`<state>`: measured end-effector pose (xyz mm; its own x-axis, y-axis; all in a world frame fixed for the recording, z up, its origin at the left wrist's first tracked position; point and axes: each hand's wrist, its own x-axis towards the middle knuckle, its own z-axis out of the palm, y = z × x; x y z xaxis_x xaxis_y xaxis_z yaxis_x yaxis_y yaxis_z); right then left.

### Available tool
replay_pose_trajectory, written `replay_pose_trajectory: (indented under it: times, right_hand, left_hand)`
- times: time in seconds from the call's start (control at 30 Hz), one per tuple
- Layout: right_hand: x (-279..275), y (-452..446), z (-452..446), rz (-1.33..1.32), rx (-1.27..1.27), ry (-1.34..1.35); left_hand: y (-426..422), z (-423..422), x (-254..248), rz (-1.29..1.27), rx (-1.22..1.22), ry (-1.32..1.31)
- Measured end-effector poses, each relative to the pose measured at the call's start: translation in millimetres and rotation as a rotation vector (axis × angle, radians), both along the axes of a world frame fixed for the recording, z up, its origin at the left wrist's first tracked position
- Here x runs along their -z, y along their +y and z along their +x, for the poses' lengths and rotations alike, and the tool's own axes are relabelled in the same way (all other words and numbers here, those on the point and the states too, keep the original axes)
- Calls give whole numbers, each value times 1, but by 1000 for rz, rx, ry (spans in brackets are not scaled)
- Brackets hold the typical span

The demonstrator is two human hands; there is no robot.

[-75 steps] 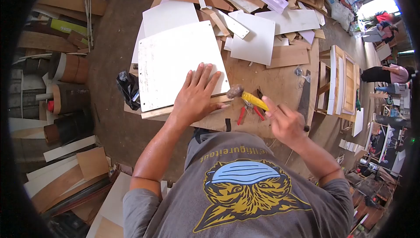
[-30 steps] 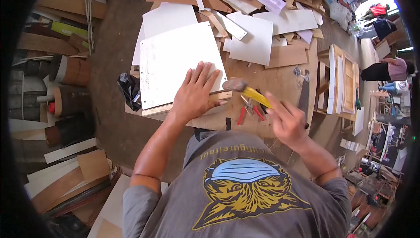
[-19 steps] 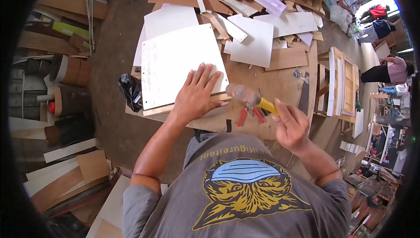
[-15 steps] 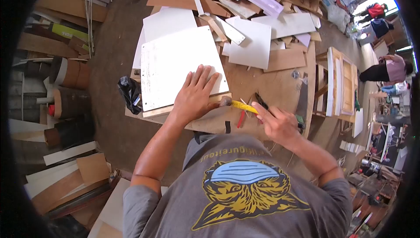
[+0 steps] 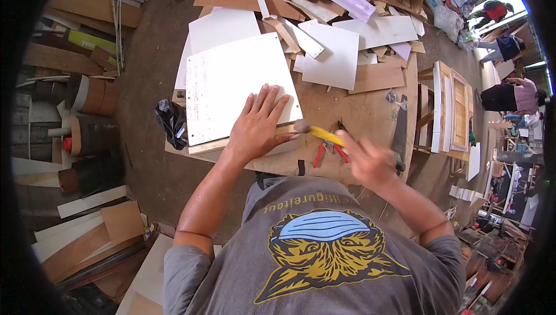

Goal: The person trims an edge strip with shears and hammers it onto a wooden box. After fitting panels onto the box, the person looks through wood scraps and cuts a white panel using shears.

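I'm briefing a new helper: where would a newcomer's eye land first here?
Probably the upside-down animal print on the grey shirt, bottom centre. Then the bright white panel under the left hand and the yellow hammer in the right hand, its head by the panel's near right corner. Beyond, board offcuts crowd the far side of the table.

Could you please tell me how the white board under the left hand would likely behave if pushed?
The board is probably stiff, as no sagging shows. Its broad, flat shape makes rolling unlikely. With the left hand spread on it, it may resist a light push.
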<state>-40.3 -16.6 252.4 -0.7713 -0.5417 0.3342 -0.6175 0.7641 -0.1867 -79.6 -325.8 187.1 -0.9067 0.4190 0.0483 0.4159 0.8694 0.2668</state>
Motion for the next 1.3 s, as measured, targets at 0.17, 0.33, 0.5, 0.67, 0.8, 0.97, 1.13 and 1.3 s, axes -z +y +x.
replay_pose_trajectory:
  times: [0.17, 0.33, 0.5, 0.67, 0.8, 0.97, 1.13, 1.3]
  right_hand:
    - [-15, -3, -3, -264, 54, -33]
    - [-9, 0, 3, 114, 55, -123]
    - [-3, 0, -1, -141, 73, -41]
    - [-6, 0, 2, -87, 120, -202]
    - [5, 0, 1, 56, 150, -286]
    - [4, 1, 1, -3, 138, -298]
    - [65, 30, -15, -404, 314, -413]
    - [156, 87, -42, -338, 711, -514]
  left_hand:
    - [0, -3, -4, -26, -12, -64]
    - [1, -3, -5, -12, 4, -86]
    - [3, -2, -7, -1, -19, -59]
    - [2, -4, -5, 1, -2, -11]
    - [2, -5, -9, -3, 11, -22]
    - [3, -4, -6, -17, -4, -42]
    - [4, -2, -12, -16, -12, -48]
    - [-3, -5, -8, 5, 39, -47]
